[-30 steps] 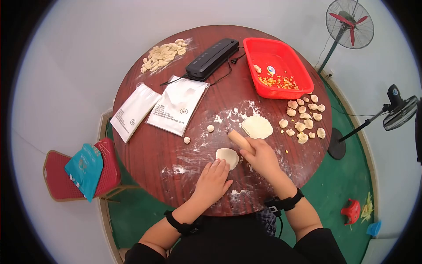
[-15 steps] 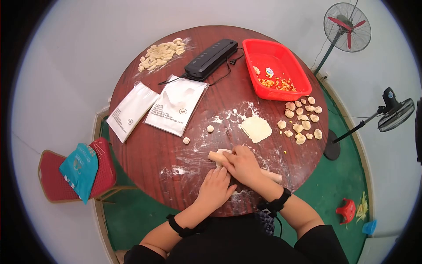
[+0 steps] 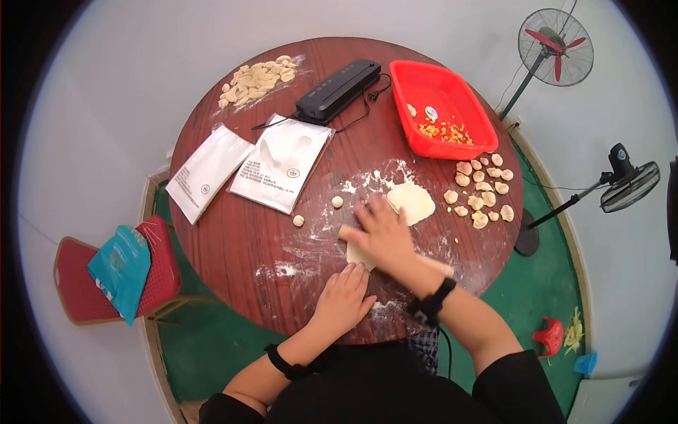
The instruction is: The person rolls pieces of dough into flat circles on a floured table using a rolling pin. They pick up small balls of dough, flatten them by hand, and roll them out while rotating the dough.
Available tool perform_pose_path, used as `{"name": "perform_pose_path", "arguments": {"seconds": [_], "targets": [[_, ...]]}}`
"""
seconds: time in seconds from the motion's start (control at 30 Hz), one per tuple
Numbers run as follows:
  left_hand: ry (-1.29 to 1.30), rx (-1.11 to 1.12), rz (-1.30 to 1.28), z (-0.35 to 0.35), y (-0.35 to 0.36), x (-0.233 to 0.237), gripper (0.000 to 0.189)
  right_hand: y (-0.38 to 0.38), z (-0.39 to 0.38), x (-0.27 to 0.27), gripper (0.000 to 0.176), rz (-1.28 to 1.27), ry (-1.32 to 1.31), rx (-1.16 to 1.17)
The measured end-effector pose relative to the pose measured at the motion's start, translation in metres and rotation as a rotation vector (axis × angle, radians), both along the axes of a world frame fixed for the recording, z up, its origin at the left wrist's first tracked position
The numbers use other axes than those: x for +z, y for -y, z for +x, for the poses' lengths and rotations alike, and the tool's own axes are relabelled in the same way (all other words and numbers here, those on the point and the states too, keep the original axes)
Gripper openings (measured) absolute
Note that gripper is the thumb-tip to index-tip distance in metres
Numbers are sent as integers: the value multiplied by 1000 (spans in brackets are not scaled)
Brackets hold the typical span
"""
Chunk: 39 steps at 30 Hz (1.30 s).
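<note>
My right hand [image 3: 383, 235] lies with spread fingers over a wooden rolling pin [image 3: 436, 266], its palm on the pin. Under and in front of the pin is a small piece of flattened dough [image 3: 359, 256]. The fingertips of my left hand [image 3: 342, 300] touch that dough's near edge, fingers extended. Just beyond my right fingertips rests a larger flat dough sheet [image 3: 412, 203]. Two small dough balls [image 3: 337, 202] sit to the left on the floured wood.
A red basin [image 3: 452, 106] with colourful filling stands at the back right, near several shaped dough pieces [image 3: 481, 186]. Further left are a black appliance [image 3: 339, 90], white packets [image 3: 281, 164] and a dough pile [image 3: 256, 82]. Two fans [image 3: 556, 48] stand beyond the round table [image 3: 219, 254].
My right hand has moved forward over the rolling pin and its fingers have spread. More of the small dough now shows. My left hand has barely moved.
</note>
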State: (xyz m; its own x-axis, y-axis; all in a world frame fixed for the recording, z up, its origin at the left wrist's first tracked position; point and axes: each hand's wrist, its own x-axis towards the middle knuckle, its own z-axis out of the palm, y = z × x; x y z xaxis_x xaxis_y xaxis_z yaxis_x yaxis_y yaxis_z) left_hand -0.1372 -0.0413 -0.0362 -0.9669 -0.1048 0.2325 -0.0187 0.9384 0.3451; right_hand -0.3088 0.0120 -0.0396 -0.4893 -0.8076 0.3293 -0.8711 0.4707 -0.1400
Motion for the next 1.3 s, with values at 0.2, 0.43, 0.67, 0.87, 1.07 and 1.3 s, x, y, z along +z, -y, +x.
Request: {"name": "perform_pose_path", "arguments": {"seconds": [0.2, 0.43, 0.67, 0.87, 1.07, 1.3], "targets": [[-34, -6, 12, -1, 5, 1, 54, -1, 5, -5, 58, 188, 40, 29], [-51, -4, 15, -1, 2, 0, 51, 8, -34, -8, 61, 13, 44, -222], [-27, -10, 48, 3, 4, 3, 48, -2, 0, 7, 62, 50, 106, -54], [-38, 6, 221, 18, 21, 34, 41, -14, 26, -5, 63, 44, 72, -17], [-143, 161, 234, 36, 50, 46, 35, 3, -15, 1, 57, 65, 72, -170], [-206, 280, 195, 48, 70, 47, 34, -24, 46, 8, 58, 79, 168, 177]]}}
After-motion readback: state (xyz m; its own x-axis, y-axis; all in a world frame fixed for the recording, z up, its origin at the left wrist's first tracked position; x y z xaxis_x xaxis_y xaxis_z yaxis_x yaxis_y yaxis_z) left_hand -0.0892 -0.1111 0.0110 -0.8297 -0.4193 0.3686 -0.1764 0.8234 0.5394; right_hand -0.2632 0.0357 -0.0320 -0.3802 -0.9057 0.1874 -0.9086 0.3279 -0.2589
